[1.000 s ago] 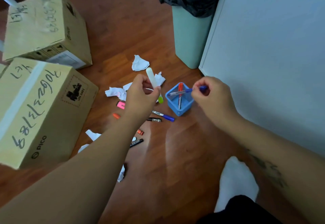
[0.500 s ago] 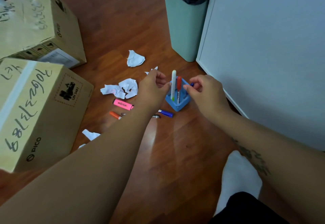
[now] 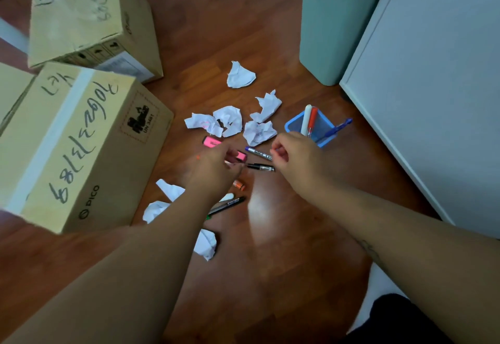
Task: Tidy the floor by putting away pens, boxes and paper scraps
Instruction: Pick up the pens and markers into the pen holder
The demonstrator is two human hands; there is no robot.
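Three pens in the holder: we see a white one, an orange one and a blue one standing in the blue pen holder, right of centre, near the white cabinet.
Left hand: our left hand is low over the loose pens at centre, fingers curled down by the pink highlighter — we cannot tell whether it grips anything.
Right hand: our right hand hangs loosely curled and holds nothing, just left of the holder.
Pens on the floor: a purple-capped marker and a black pen lie between the two hands; a second pink highlighter lies just above the left hand; an orange cap end and a black marker lie lower, beside the left forearm.
Paper scraps: crumpled white scraps cluster above the pens, one more further up, others under the left forearm.
Boxes: two cardboard boxes — one at left, one at upper left.
Bin: a pale green waste bin with a black liner, top of the frame, beside the cabinet.
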